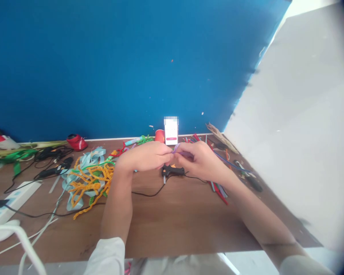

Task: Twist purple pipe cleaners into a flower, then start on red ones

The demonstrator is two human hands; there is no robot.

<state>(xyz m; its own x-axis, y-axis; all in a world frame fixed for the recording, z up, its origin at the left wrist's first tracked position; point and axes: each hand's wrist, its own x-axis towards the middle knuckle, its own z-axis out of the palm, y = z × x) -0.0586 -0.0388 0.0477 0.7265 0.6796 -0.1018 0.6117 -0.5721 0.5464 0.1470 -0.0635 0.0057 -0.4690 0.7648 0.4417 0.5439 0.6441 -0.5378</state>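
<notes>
My left hand (145, 156) and my right hand (199, 160) meet above the middle of the brown table (174, 221). Between their fingertips they pinch a thin purple pipe cleaner (177, 149); both hands are closed on it. Just below the hands a black glue gun (173, 170) lies on the table, its black cord trailing left. A bundle of red, blue and other coloured pipe cleaners (218, 187) lies under my right wrist.
A pile of orange pipe cleaners and light blue ribbon (88, 177) lies to the left. A white power strip (13, 196) and black cables sit at the far left. A red cup (159, 135) and white box (171, 131) stand by the blue wall. Pliers (248, 176) lie at right.
</notes>
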